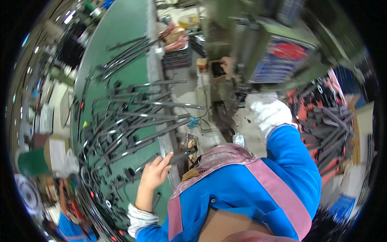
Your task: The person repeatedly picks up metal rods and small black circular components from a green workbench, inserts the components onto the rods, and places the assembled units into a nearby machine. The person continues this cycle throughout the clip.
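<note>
My left hand (156,171) is bare, with its fingers stretched out and apart. It lies over a dark rod (186,153) at the near right edge of a green-topped table (125,30). Beside it, a loose pile of black and shiny bent metal rods (139,117) spreads over the tabletop, several ends sticking out past the edge. My right hand (271,113), in a white glove, reaches forward to dark metal parts (240,94) at the foot of a green machine (262,52). Its fingertips are blurred and partly hidden there, so any grip on something does not show.
Right of my arm stands a red-lined bin (328,129) of dark metal pieces. A small box (217,69) sits by the machine, with what looks like another person's hand (226,64) beside it. Black trays (177,58) stand farther back. A person in blue (70,228) is at lower left.
</note>
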Tool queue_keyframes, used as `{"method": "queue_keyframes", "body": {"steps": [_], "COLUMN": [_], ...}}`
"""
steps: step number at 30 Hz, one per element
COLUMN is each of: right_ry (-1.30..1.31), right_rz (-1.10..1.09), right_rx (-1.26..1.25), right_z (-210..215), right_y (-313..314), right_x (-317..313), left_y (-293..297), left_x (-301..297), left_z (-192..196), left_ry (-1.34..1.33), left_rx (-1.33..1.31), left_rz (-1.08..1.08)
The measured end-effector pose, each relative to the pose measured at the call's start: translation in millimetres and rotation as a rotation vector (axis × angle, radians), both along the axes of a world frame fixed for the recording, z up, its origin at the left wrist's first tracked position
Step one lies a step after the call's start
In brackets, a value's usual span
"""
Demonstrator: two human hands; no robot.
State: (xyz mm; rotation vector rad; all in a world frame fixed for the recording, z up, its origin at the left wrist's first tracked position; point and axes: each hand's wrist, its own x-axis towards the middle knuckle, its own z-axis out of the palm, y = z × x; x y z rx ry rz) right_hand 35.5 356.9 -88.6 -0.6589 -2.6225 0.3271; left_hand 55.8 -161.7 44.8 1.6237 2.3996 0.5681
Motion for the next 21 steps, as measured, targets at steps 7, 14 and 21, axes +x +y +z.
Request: {"method": "queue_keyframes", "body": {"steps": [7, 14, 21], "right_ry": [-0.017, 0.028, 0.05], "right_rz": [-0.014, -0.023, -0.027], "right_rx": [-0.125, -0.223, -0.296], "right_z": [1, -6, -4], "right_y": [-2, 4, 10], "right_x": [35, 76, 99], "left_y": [63, 89, 112], "left_x": [29, 65, 80], "left_z": [-17, -32, -41], "left_ry": [-0.077, -0.142, -0.23], "left_rx": [-0.12, -0.116, -0.056], "left_rz": [0.075, 0.078, 0.089]}}
